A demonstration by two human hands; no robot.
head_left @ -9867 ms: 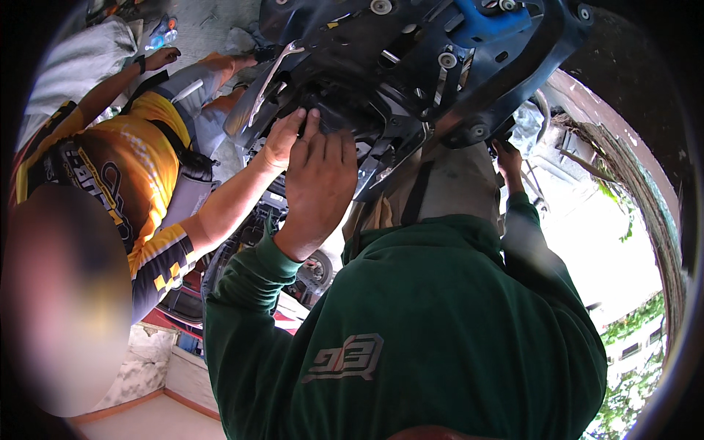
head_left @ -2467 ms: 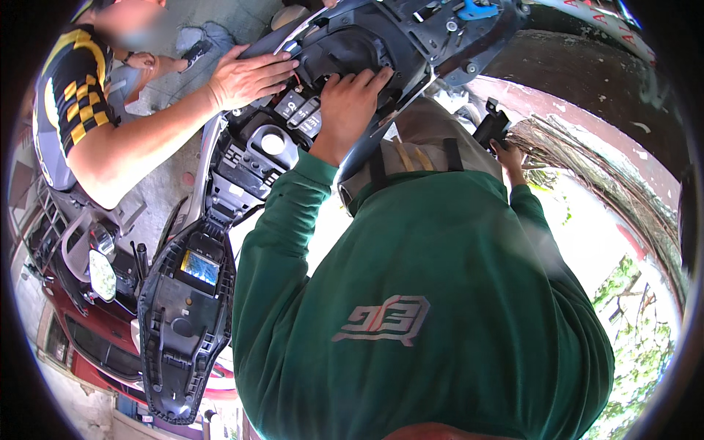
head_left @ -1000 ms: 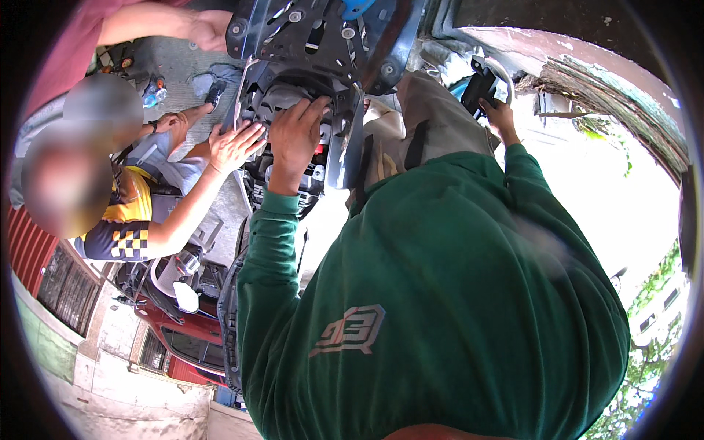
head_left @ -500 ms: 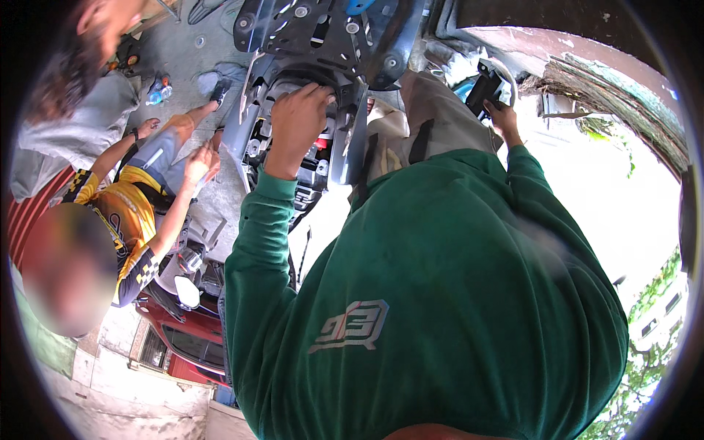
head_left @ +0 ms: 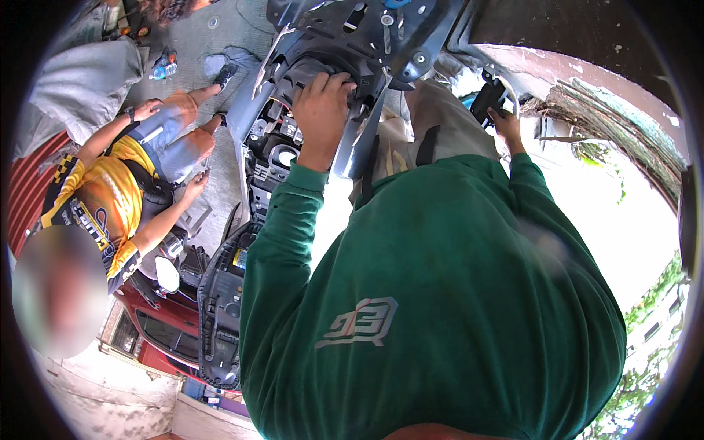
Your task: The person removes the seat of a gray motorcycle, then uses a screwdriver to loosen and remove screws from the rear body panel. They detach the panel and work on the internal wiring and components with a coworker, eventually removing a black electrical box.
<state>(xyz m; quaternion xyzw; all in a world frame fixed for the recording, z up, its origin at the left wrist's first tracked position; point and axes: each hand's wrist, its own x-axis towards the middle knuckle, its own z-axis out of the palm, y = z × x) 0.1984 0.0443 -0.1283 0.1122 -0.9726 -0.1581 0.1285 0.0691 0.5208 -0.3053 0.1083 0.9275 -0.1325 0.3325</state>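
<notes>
My left hand [head_left: 323,106] reaches over the stripped body of a motorcycle. Its curled fingers grip a rounded black part [head_left: 299,74] between the grey side panels [head_left: 375,110]. Below the wrist, the exposed compartment shows fittings and a round white piece [head_left: 282,156]. Beyond the hand lies a dark slotted plate [head_left: 352,33] with bolts. Out to the right, my right hand [head_left: 504,125] is closed round a black box-shaped part [head_left: 489,97]; its far fingers are partly hidden.
At left a person in a yellow shirt [head_left: 110,192] sits near the motorcycle. An upturned black seat [head_left: 220,315] extends toward the lower left. A red car [head_left: 158,330] stands behind. A bottle [head_left: 164,71] lies on the floor. Logs [head_left: 612,121] lie along the right wall.
My left hand has shifted slightly right and down with the view. More of the compartment and the upturned seat shows. The seated person's near hand has lowered; the other person's head has mostly left view.
</notes>
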